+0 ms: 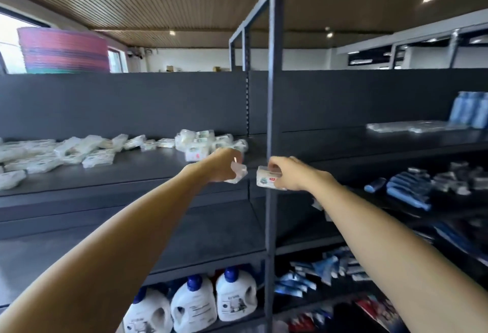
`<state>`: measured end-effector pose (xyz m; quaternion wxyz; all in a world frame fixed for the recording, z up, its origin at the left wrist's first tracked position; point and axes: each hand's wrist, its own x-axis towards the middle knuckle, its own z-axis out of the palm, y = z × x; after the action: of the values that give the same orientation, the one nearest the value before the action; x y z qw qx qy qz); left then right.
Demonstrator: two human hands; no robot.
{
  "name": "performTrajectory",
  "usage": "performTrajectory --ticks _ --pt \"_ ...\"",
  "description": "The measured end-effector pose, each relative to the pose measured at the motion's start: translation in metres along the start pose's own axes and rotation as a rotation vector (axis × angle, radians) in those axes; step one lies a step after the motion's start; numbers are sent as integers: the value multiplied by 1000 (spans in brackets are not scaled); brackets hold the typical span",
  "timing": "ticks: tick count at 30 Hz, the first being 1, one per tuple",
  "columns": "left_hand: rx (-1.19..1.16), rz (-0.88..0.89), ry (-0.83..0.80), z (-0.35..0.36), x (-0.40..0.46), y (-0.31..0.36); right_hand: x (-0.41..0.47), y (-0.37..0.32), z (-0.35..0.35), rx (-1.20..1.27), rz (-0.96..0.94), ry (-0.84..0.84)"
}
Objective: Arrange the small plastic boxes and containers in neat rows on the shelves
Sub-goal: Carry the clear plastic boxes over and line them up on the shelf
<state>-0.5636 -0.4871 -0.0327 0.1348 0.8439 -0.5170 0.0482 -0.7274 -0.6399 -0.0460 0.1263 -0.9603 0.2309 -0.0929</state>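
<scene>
Reaching toward the dark grey metal shelf (148, 171), the person works mid-sort. A jumble of small white plastic boxes (87, 151) lies along its left and back edge. The left hand (224, 165) pinches crumpled clear wrapping (237, 173); the right hand (289, 174) grips a white labelled box (268, 178) at the shelf's front right corner. Next, it likely needs setting squarely into a row.

No wording is showing clearly enough to read.
Printed labels are appearing on the white detergent jugs (194, 303) at 6 o'clock, and a small red mark with a round emblem is sitting on the white box (268, 178) the right hand (290, 174) is holding near centre, but all lettering is blurring out; the packs (200, 142) at 10 o'clock are likewise illegible.
</scene>
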Motion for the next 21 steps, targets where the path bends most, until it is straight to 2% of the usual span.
performTrajectory --ticks 9,21 --pt "-91 146 7 51 35 135 -70 115 -30 -95 156 51" --pt "-178 292 -13 92 118 247 -95 245 -66 17 263 174"
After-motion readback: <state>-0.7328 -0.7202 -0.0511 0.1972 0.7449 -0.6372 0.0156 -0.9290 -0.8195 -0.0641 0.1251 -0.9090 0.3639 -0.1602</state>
